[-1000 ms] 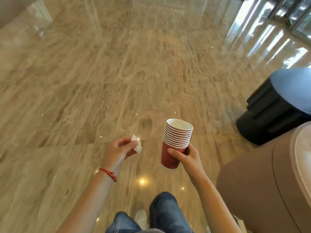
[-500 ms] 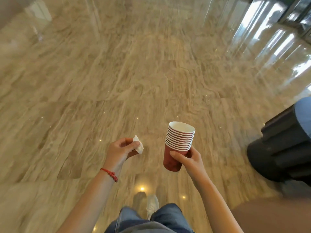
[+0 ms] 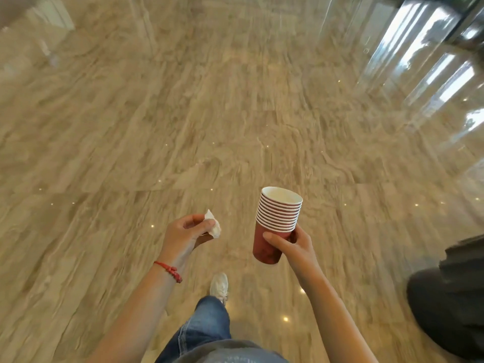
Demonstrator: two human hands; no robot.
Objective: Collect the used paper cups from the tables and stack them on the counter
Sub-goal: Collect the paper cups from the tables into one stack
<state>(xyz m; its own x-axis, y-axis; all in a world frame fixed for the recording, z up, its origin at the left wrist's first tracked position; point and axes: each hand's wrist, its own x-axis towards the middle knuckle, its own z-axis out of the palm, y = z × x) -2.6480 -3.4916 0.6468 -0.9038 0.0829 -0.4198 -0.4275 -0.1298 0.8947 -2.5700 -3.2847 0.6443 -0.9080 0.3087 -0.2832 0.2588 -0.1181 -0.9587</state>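
A stack of several red paper cups (image 3: 277,221) with white rims is held upright, slightly tilted, in front of me. My right hand (image 3: 293,244) grips it around the lowest cup. My left hand (image 3: 184,235) is raised beside it, a little to the left, pinching a crumpled white tissue (image 3: 213,226) between thumb and fingers. No table or counter is in view.
A glossy beige marble floor (image 3: 209,127) stretches ahead. A dark round piece of furniture (image 3: 450,305) sits at the right edge. Bright window reflections lie at the top right. My jeans leg and white shoe (image 3: 219,286) step forward below.
I have walked forward: the dark furniture and brown seat slid to the right and back, the seat out of view. Both hands keep the same hold.
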